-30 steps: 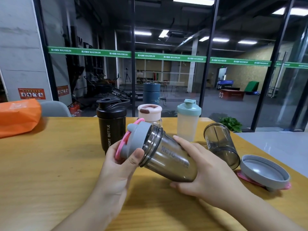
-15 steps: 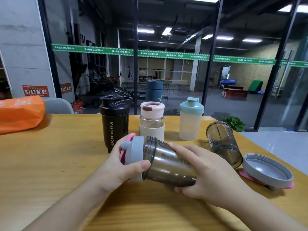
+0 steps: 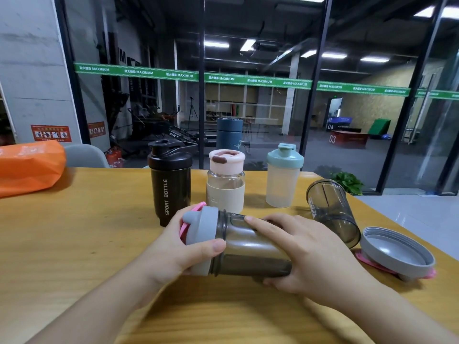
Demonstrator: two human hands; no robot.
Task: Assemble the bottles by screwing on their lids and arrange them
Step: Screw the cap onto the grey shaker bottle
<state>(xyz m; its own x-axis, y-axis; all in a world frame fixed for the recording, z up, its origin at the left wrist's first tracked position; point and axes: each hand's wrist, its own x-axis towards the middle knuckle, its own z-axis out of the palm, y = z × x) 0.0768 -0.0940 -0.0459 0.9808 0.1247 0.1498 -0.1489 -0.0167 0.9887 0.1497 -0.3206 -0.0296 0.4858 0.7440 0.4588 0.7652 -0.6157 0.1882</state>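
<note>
Low in the middle of the frame a smoky bottle [image 3: 250, 252] lies on its side over the table [image 3: 74, 244], held between both hands. The left hand [image 3: 178, 252] is curled round its grey lid [image 3: 198, 234], thumb across the front; the right hand [image 3: 310, 254] wraps the body, fingers over the top and thumb beneath. It looks empty. Behind stand three capped bottles in a row: a black bottle [image 3: 170, 187] at centre left, a glass bottle [image 3: 225, 182] with a pink cap, and a frosted bottle [image 3: 284, 177] with a teal cap, none showing any contents. At right a second smoky cup [image 3: 332, 212] lies tipped and uncapped, its mouth toward the glass wall, just beside a loose lid [image 3: 397, 254] resting upside down close to the table's right edge. An orange bag [image 3: 27, 167] sits at the far left edge. Between it and the black bottle runs open tabletop, and the near left is open too.
</note>
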